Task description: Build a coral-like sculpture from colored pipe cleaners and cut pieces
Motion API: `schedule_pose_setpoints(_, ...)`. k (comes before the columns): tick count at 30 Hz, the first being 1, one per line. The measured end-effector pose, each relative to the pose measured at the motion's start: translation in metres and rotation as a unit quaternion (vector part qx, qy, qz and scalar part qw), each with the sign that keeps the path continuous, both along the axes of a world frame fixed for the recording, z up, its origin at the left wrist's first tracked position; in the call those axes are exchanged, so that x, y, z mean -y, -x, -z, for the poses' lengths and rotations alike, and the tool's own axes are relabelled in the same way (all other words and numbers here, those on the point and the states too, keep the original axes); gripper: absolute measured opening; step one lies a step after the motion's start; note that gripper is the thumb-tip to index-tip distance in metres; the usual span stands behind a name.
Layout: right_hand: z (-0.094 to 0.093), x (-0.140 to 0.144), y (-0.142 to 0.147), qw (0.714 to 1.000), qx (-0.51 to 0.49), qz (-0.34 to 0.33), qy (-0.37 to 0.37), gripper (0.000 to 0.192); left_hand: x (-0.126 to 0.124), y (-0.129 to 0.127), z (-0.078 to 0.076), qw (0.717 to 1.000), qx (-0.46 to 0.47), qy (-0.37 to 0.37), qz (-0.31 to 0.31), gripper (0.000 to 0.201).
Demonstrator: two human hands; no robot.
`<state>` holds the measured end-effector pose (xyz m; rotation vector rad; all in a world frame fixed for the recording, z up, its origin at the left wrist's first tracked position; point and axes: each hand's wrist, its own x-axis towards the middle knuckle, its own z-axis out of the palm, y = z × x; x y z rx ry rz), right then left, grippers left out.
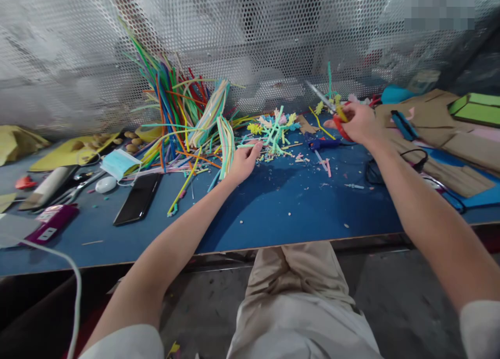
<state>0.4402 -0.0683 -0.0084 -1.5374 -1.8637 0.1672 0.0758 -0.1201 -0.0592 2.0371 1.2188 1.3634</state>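
Observation:
My left hand [244,161] rests on the blue table [273,208], fingers pinched on a pale green straw piece [246,146] beside the straw snowflake shape [275,130]. My right hand [357,123] is raised over the table's far right and grips red-handled scissors [330,109], blades pointing up and left. A big heap of coloured straws [183,109] leans against the perforated metal wall, just left of my left hand. Cut straw bits [308,158] lie scattered between both hands.
A black phone [137,198], face mask [118,163], white mouse [105,184] and purple case [52,222] lie at left. A blue glue gun [326,144] lies near the scissors. Brown cardboard [441,135] and green sheets [478,109] fill the right. A white cable [58,260] crosses the lower left.

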Motion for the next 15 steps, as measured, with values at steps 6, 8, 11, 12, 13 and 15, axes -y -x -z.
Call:
schedule_pose_setpoints(6, 0.02, 0.03, 0.07, 0.987, -0.093, -0.129, 0.025, 0.055, -0.005, 0.0, 0.002, 0.994, 0.106, -0.014, -0.021, 0.055)
schedule_pose_setpoints(8, 0.024, 0.039, 0.084, 0.984, -0.089, -0.149, 0.047, 0.056, -0.003, 0.0, 0.0, 0.991, 0.128, -0.027, -0.033, 0.053)
schedule_pose_setpoints(11, 0.025, 0.05, 0.096, 0.983, -0.048, -0.155, 0.081, 0.056, 0.001, -0.002, -0.004, 0.987, 0.143, -0.051, -0.055, 0.055)
schedule_pose_setpoints(12, 0.024, 0.054, 0.098, 0.983, -0.036, -0.155, 0.09, 0.056, 0.003, -0.003, -0.004, 0.986, 0.143, -0.057, -0.059, 0.056)
schedule_pose_setpoints(13, 0.023, 0.057, 0.1, 0.982, -0.027, -0.156, 0.098, 0.057, 0.004, -0.004, -0.004, 0.987, 0.141, -0.058, -0.059, 0.057)
schedule_pose_setpoints(15, 0.021, 0.063, 0.104, 0.979, -0.022, -0.166, 0.114, 0.057, 0.005, -0.006, -0.003, 0.988, 0.138, -0.054, -0.05, 0.057)
